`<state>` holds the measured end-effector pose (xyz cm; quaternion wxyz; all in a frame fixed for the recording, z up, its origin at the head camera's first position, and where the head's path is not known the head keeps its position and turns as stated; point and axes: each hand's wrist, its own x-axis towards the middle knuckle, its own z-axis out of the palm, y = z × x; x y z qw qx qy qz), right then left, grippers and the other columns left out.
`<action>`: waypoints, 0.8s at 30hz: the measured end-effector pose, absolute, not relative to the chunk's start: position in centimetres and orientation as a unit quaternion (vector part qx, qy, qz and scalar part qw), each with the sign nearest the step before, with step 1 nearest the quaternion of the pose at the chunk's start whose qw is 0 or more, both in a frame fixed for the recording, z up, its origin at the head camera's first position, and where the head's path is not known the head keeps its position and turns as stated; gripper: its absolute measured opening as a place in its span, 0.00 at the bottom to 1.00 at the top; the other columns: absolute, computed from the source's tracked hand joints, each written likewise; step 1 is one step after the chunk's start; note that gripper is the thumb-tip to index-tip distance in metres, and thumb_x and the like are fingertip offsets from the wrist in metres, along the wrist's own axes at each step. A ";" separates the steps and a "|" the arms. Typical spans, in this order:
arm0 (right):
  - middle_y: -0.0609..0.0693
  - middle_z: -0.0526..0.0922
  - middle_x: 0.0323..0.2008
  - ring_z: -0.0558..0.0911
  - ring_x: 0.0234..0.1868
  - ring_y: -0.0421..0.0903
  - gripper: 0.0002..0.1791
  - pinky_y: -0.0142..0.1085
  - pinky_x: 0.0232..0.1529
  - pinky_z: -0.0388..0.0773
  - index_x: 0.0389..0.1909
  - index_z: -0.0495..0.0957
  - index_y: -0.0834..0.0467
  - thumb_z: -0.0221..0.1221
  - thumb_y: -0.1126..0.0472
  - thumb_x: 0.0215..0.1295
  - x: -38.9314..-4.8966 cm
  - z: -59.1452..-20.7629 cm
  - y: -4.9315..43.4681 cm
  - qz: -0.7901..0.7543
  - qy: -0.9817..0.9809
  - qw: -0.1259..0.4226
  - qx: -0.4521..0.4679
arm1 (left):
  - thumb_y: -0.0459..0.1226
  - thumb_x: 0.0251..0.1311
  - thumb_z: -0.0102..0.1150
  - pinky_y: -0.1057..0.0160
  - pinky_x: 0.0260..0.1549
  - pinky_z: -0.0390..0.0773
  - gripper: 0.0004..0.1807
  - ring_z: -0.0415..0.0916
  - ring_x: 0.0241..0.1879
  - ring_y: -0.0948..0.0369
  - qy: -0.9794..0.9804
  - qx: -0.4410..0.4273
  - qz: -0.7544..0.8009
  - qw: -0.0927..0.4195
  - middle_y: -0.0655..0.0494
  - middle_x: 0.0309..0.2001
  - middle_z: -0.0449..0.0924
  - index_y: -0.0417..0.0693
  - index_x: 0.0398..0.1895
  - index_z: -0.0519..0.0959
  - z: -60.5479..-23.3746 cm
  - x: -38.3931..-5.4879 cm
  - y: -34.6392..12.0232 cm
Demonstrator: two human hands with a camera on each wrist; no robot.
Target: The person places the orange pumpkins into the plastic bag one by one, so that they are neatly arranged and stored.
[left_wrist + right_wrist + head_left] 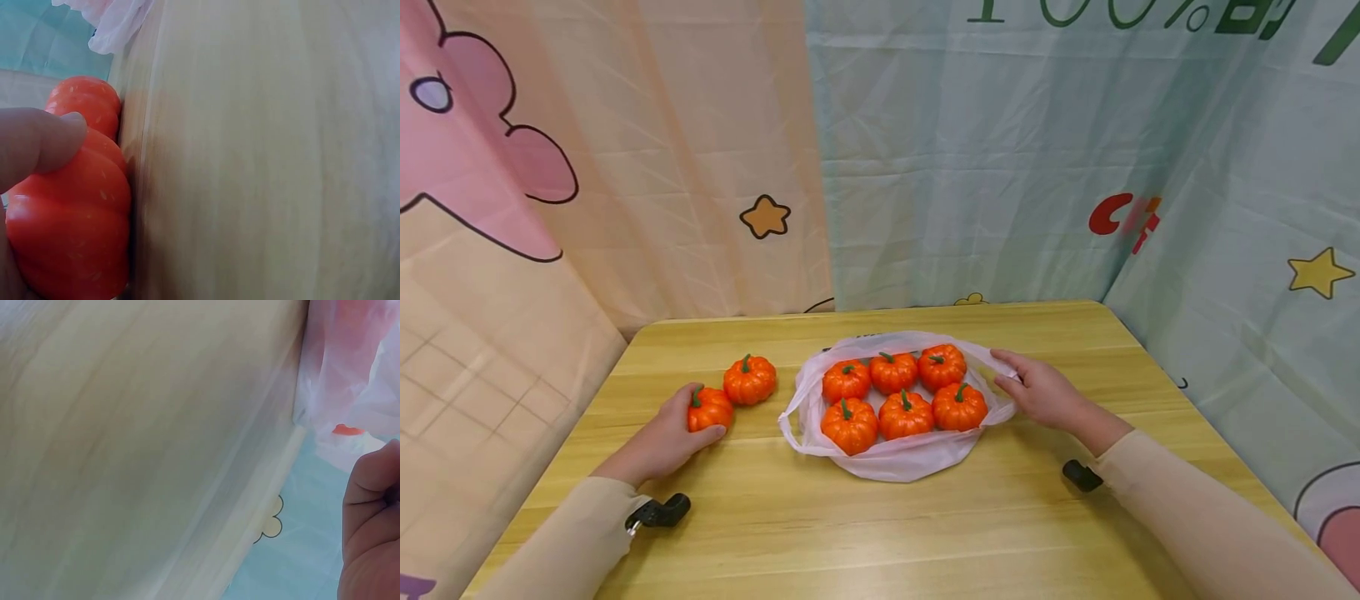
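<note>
My left hand grips a small orange toy pumpkin on the left of the table, its thumb lying over the near side. Just behind it sits a second loose pumpkin with a green stem. In the left wrist view the held pumpkin is close up, thumb pressed on its top. A white plastic bag lies spread wide in the middle, with several pumpkins in two rows inside its mouth. My right hand pinches the bag's right edge. In the right wrist view, the bag hangs beyond the bent thumb.
The wooden table has its far edge against a printed cloth backdrop. Cloth also hangs along both sides. A bag handle loop lies at the bag's left side, toward the loose pumpkins.
</note>
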<state>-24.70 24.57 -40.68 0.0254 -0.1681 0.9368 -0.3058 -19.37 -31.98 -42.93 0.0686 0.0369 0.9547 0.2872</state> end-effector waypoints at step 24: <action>0.50 0.74 0.27 0.71 0.24 0.43 0.30 0.33 0.25 0.73 0.79 0.63 0.65 0.55 0.62 0.80 -23.5 -37.9 24.1 -0.358 0.914 0.009 -0.188 | 0.55 0.71 0.62 0.27 0.68 0.65 0.53 0.63 0.68 0.28 0.955 0.028 0.282 0.081 0.21 0.73 0.55 0.28 0.79 0.46 -43.0 -19.4 -31.9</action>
